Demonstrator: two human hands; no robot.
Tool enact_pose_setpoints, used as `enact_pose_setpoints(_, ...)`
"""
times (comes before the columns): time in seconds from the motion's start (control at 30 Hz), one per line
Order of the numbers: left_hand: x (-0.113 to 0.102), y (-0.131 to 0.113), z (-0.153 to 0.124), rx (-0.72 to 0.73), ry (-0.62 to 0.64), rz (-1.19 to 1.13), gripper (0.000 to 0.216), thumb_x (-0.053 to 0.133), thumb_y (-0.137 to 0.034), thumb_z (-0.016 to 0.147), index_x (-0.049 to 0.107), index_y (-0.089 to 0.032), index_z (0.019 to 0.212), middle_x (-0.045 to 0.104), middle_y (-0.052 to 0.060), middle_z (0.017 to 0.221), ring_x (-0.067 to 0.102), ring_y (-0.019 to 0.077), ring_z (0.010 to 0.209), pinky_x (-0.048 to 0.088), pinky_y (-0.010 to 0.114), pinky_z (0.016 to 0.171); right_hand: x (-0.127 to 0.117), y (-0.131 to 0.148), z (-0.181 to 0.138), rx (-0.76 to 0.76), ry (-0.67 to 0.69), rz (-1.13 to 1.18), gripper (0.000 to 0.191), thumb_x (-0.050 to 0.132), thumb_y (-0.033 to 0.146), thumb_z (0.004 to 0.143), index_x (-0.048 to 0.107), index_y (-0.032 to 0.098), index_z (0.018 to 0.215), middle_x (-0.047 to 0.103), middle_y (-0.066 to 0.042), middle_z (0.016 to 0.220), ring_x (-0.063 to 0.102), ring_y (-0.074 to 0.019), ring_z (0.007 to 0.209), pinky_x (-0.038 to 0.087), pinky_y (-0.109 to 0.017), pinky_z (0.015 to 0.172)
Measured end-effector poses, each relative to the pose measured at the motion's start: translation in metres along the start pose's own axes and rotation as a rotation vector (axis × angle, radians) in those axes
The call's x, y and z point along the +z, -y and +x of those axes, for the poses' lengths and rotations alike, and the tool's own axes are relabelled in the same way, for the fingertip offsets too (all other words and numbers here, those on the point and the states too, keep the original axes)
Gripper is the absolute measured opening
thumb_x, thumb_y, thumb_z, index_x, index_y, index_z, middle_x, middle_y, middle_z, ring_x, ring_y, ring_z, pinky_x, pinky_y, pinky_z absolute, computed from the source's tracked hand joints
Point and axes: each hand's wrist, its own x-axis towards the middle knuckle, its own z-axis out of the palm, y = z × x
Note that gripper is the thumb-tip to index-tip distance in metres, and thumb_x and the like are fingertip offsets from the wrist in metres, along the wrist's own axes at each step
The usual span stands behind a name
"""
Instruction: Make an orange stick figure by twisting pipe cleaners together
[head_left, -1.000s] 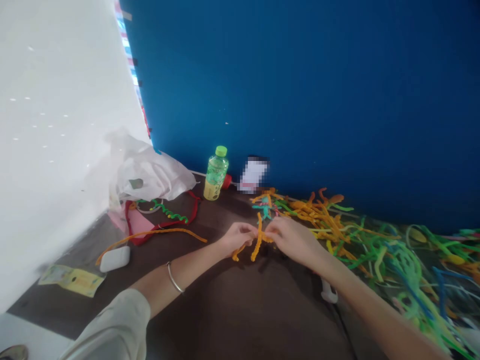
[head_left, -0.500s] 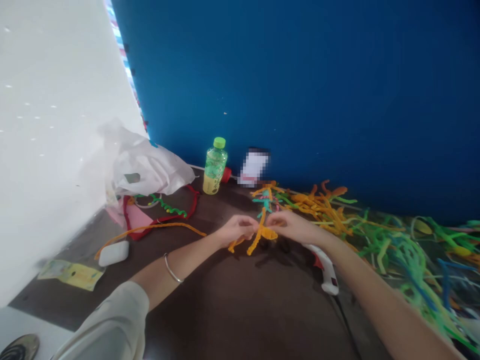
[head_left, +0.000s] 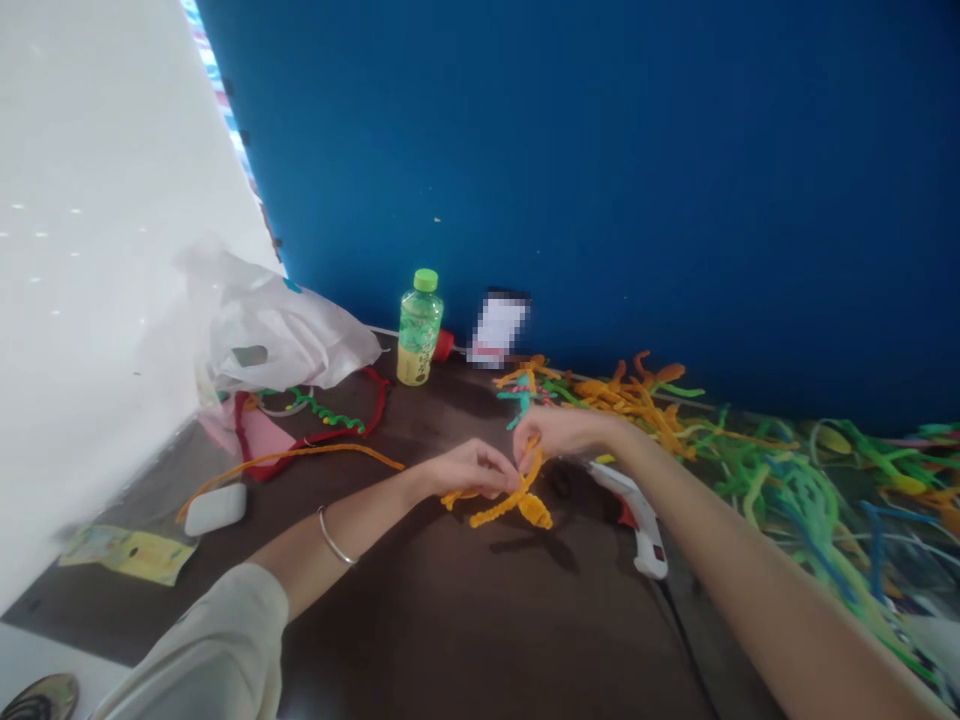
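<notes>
Orange pipe cleaners (head_left: pixel 510 508) twisted round, now lying flatter; left hand (head_left: pixel 472 470), right hand (head_left: pixel 561 432) both pinching them above dark surface (head_left: pixel 450 620), beside glue gun (head_left: pixel 639 520). Light, soft, bendy; hold near twist.

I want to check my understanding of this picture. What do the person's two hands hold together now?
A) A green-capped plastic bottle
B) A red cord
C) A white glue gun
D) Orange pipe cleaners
D. The orange pipe cleaners are pinched between the fingers of the left hand and the right hand.
</notes>
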Motion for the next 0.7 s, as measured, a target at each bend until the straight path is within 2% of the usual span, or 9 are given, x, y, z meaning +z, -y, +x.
enact_pose_setpoints(0.13,0.001,0.001,0.001,-0.017,-0.012,0.054,0.031,0.074,-0.031,0.053,0.068,-0.008,0.072,0.053,-0.001,0.048,0.042,0.0033,0.041,0.027,0.017,0.040,-0.013,0.015,0.007,0.061,0.093,-0.167,0.023,0.065,0.032,0.053,0.070,0.017,0.070,0.068,-0.002,0.069,0.059,-0.0159,0.065,0.039,-0.021,0.053)
enact_pose_setpoints(0.23,0.000,0.004,0.004,-0.003,-0.078,0.056,0.030,0.074,-0.031,0.053,0.068,-0.008,0.071,0.054,0.000,0.050,0.044,0.0038,0.044,0.032,0.017,0.044,-0.013,0.034,0.009,0.127,0.060,-0.322,0.020,0.064,0.030,0.056,0.070,0.018,0.071,0.067,-0.002,0.066,0.058,-0.0153,0.061,0.037,-0.022,0.052)
enact_pose_setpoints(0.3,-0.001,0.006,0.007,0.022,-0.129,0.044,0.028,0.074,-0.030,0.053,0.068,-0.009,0.070,0.054,-0.001,0.051,0.044,0.0036,0.044,0.032,0.017,0.044,-0.008,0.047,0.008,0.151,-0.026,-0.460,0.016,0.062,0.027,0.058,0.069,0.018,0.070,0.067,-0.002,0.064,0.058,-0.0154,0.061,0.036,-0.024,0.055)
enact_pose_setpoints(0.43,-0.001,0.008,0.010,0.056,-0.226,0.036,0.027,0.073,-0.031,0.054,0.065,-0.008,0.066,0.050,-0.002,0.047,0.040,0.0030,0.041,0.028,0.018,0.041,0.007,0.063,0.001,0.103,-0.277,-0.708,0.010,0.059,0.018,0.060,0.067,0.019,0.065,0.067,-0.004,0.064,0.059,-0.0180,0.067,0.036,-0.028,0.069)
enact_pose_setpoints(0.57,-0.001,0.009,0.012,0.089,-0.326,-0.018,0.026,0.071,-0.032,0.056,0.062,-0.008,0.061,0.045,-0.004,0.043,0.036,0.0021,0.039,0.025,0.018,0.041,0.015,0.063,-0.008,0.061,-0.423,-0.737,0.012,0.054,0.019,0.066,0.066,0.019,0.066,0.067,-0.005,0.070,0.060,-0.0191,0.071,0.035,-0.029,0.070)
enact_pose_setpoints(0.7,-0.002,0.010,0.014,0.161,-0.377,-0.118,0.027,0.070,-0.032,0.056,0.061,-0.008,0.062,0.043,-0.006,0.042,0.034,0.0014,0.038,0.024,0.019,0.042,0.020,0.061,-0.018,0.058,-0.493,-0.700,0.017,0.050,0.021,0.073,0.066,0.019,0.069,0.067,-0.005,0.073,0.059,-0.0194,0.075,0.034,-0.031,0.074)
